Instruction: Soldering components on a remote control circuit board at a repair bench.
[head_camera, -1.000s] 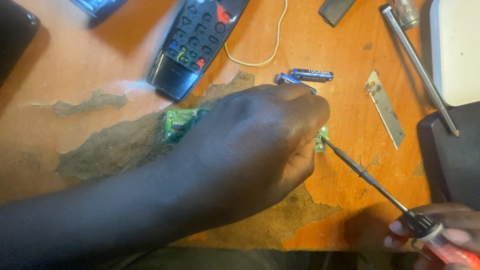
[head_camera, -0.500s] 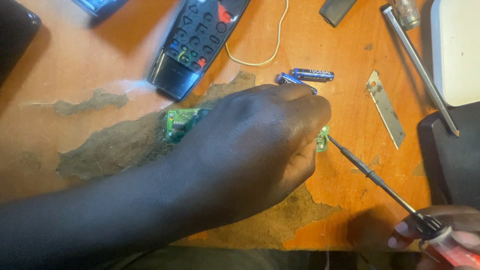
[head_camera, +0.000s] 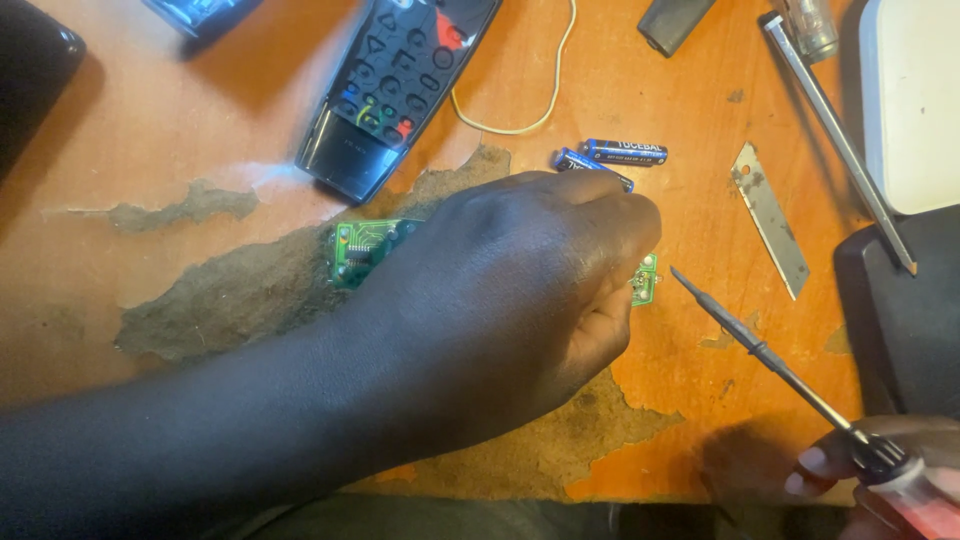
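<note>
My left hand (head_camera: 500, 300) lies palm down over a green circuit board (head_camera: 358, 248) on the orange table, pressing it flat. Only the board's left end and a small right corner (head_camera: 645, 280) show. My right hand (head_camera: 880, 470) at the bottom right grips a screwdriver (head_camera: 760, 350) by its red handle. The thin dark shaft points up and left, its tip a little to the right of the board's right corner, not touching it.
A black remote control (head_camera: 400, 80) lies above the board. Two blue batteries (head_camera: 610, 155) sit beside a yellow wire (head_camera: 540, 90). A metal blade (head_camera: 768, 215), a long metal rod (head_camera: 840, 140), a white box (head_camera: 915, 100) and a black case (head_camera: 905, 310) are to the right.
The screwdriver tip has drawn back to the right, away from the board's right corner. My left hand stays on the board.
</note>
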